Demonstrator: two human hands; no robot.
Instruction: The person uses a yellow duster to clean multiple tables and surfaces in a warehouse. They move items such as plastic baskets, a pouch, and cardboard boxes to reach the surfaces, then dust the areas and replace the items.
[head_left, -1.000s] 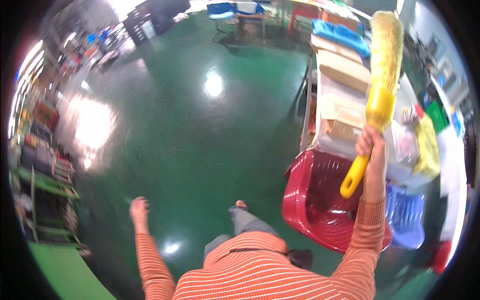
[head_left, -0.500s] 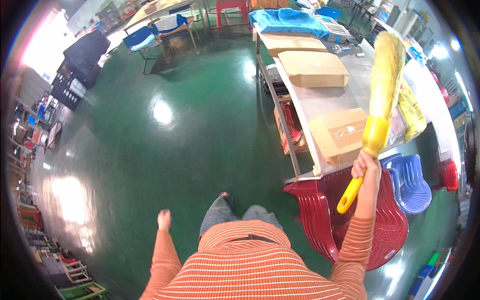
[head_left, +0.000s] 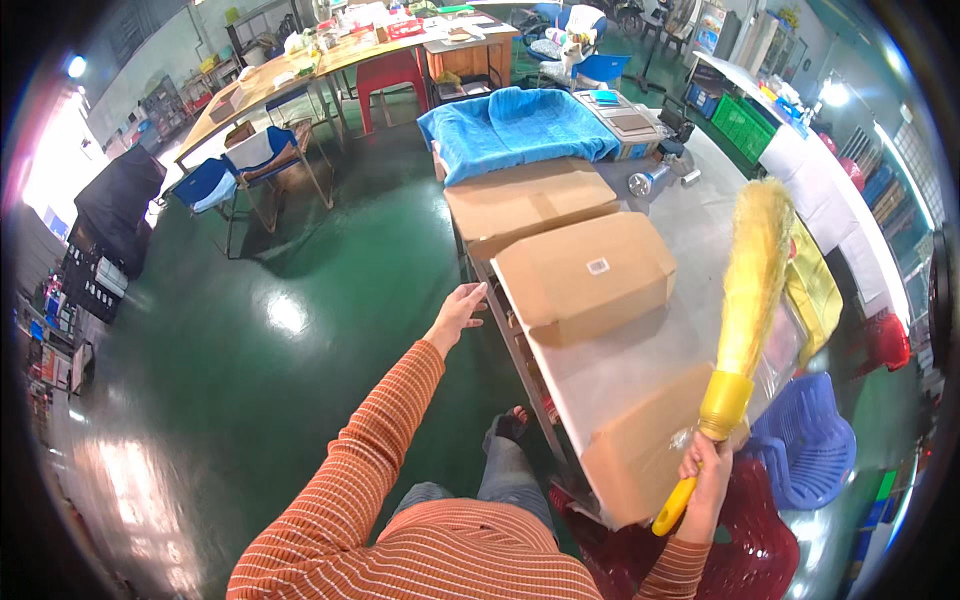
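Observation:
My right hand (head_left: 708,466) is wrapped round the handle of a yellow feather duster (head_left: 757,270), held upright over the right part of the table (head_left: 610,370). Its fluffy head points away from me. My left hand (head_left: 460,312) reaches forward with fingers apart, holding nothing, beside the table's left edge. Closest to it is a brown cardboard box (head_left: 585,270) lying on the table. Behind that sits another cardboard box (head_left: 530,195), and a third, flatter cardboard box (head_left: 640,450) lies near my right hand, partly behind the duster.
A blue cloth (head_left: 520,130) covers something at the table's far end, near a flashlight (head_left: 648,181). Red plastic chairs (head_left: 745,540) and a blue plastic chair (head_left: 805,445) stand at the right. Folding chairs (head_left: 255,155) are at far left, on a green floor (head_left: 340,350).
I have moved forward along the table, so the boxes appear nearer. My left hand has risen from my side toward the table edge. The duster stays in my right hand, lower in view.

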